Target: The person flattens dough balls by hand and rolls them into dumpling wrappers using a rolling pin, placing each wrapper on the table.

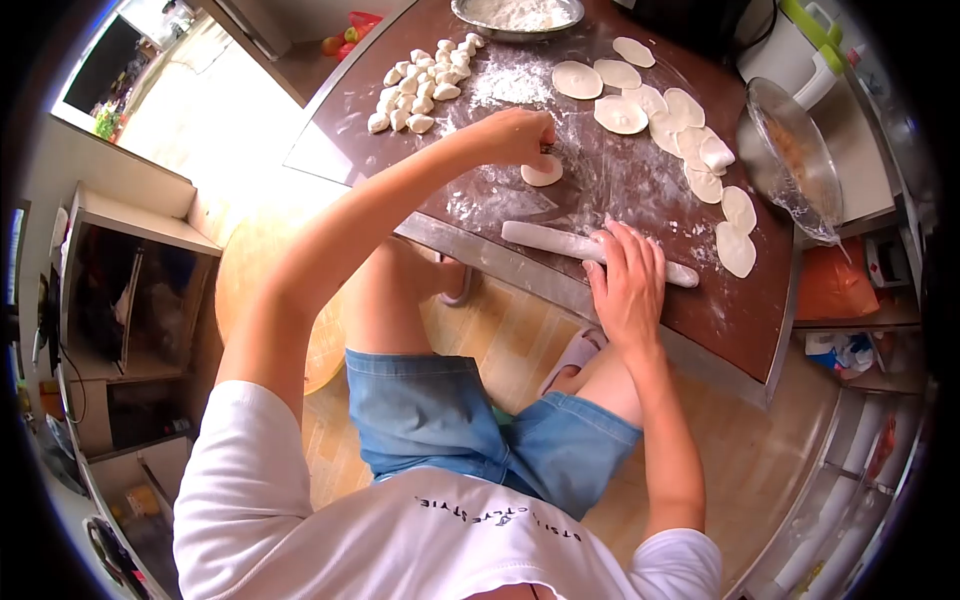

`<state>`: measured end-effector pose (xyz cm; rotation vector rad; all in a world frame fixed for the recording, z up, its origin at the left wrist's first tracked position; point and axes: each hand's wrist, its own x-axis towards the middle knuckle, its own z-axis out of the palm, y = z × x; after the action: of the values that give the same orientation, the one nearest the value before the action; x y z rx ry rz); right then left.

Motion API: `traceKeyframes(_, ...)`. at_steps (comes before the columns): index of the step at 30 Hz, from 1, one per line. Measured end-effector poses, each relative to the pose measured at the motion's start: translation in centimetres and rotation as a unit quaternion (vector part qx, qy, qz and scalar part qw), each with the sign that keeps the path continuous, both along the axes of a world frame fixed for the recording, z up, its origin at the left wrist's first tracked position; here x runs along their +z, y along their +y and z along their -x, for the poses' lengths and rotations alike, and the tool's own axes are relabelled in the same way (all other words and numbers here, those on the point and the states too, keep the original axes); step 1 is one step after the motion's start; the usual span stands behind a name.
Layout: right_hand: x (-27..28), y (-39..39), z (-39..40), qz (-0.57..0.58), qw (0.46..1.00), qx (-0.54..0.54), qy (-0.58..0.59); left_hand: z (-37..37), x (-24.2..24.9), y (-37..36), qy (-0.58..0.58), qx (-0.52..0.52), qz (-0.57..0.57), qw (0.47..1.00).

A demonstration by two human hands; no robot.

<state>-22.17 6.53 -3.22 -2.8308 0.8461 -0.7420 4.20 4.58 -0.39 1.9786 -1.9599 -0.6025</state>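
Note:
My left hand reaches over the floured table, its fingers closed on the upper edge of a small round dough wrapper. Close to the table's near edge, my right hand lies over the right part of a flour-dusted rolling pin, fingers bent across it. Flat rolled wrappers spread in a chain across the right side of the table, some overlapping. Several small dough pieces are grouped at the upper left, beside a patch of loose flour.
A metal bowl of flour stands at the table's far edge. On the right is a metal bowl with brownish contents and clear plastic over its rim. Behind it sits a white container with a green handle. A round wooden seat is at left.

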Motion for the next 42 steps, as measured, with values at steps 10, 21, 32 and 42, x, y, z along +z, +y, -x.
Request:
traceKeyframes(10, 0.0, 0.1, -0.1, 0.001, 1.000, 0.003, 0.000, 2.2, -1.9, 0.2, -0.123, -0.065, 0.239, 0.961)
traceKeyframes(21, 1.7, -2.2, 2.4, -0.047, 0.992, 0.092, 0.072, 4.4, -2.2, 3.6, -0.011, -0.067, 0.180, 0.981)
traceKeyframes(32, -1.4, -10.3, -7.5, 0.068, 0.987, -0.104, 0.105, 1.9, 0.0, 0.0, 0.010, -0.195, 0.006, 0.981)
traceKeyframes(42, -0.6, -5.1, -3.7, -0.029, 0.987, -0.072, 0.142, 1.6, -0.9, 0.1, 0.139, -0.149, -0.036, 0.978)
